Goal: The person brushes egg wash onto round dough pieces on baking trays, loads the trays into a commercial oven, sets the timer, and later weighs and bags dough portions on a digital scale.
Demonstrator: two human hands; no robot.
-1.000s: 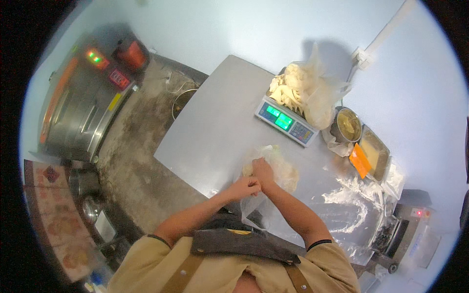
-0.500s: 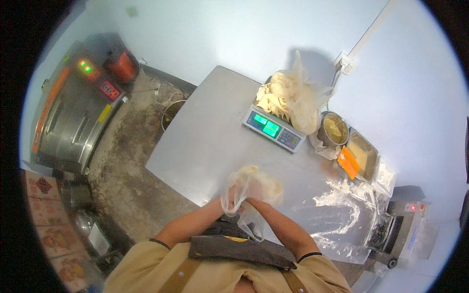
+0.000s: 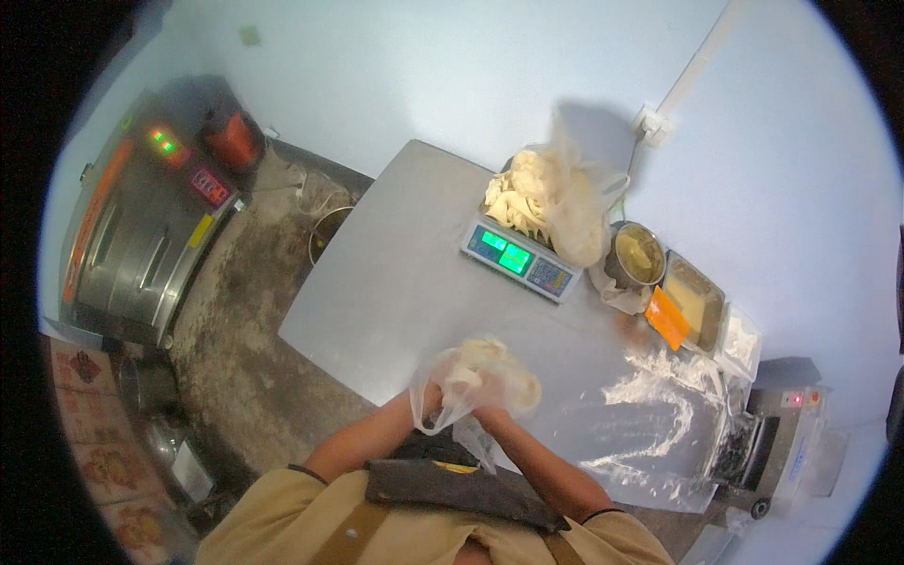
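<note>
A clear plastic bag (image 3: 443,412) with pale dough (image 3: 485,363) in it is held up at the table's near edge. My left hand (image 3: 434,394) grips the bag's left side, partly veiled by the film. On the other side my right hand (image 3: 485,411) closes on the bag below the dough; the plastic blurs its fingers. A loose tail of film hangs down between my forearms. Farther off, a digital scale (image 3: 521,261) with green displays carries more pale dough (image 3: 520,198) and a second, cloudy plastic bag (image 3: 578,212).
Right of the scale stand a metal bowl (image 3: 640,254) and a rectangular tray (image 3: 698,299) with an orange scraper (image 3: 667,318). White flour (image 3: 669,400) covers the metal table's (image 3: 367,273) right part. A machine (image 3: 782,443) stands beyond; a steel cabinet (image 3: 141,245) is at left.
The bag and both hands have shifted slightly left and down. The dough shows more plainly through the film, and the hanging tail has swung inward. The view has tilted slightly.
</note>
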